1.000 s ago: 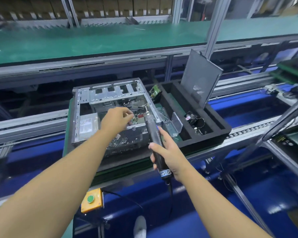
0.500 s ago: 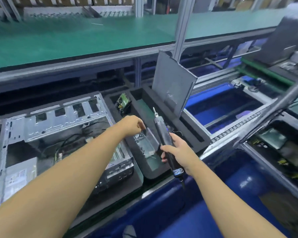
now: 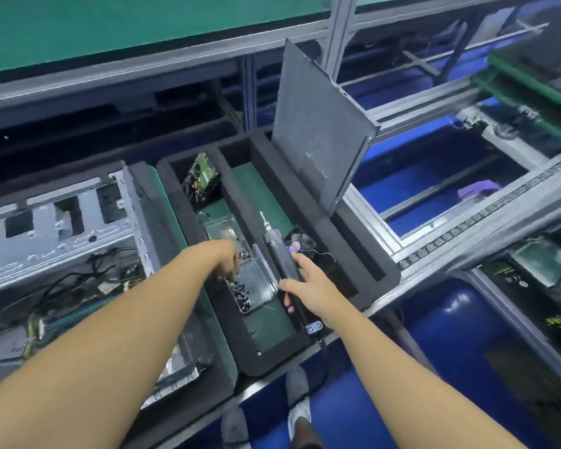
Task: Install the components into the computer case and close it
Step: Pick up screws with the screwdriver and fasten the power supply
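Observation:
The open metal computer case lies on its side at the left, cables and boards showing inside. Right of it a black foam tray holds a clear plastic box of small dark screws, a green drive board at the back, and the dark case side panel leaning upright. My left hand reaches down into the screw box, fingers bunched and blurred; what they hold is hidden. My right hand grips a black electric screwdriver, bit pointing up and away.
The case and tray ride on a conveyor with metal rails over blue flooring. A green-topped shelf runs along the back. Other workstations with boards sit at the right. My shoes show below the conveyor edge.
My view swung right. My left hand left the case interior and moved right and down into the screw box. My right hand kept the screwdriver and shifted right with it.

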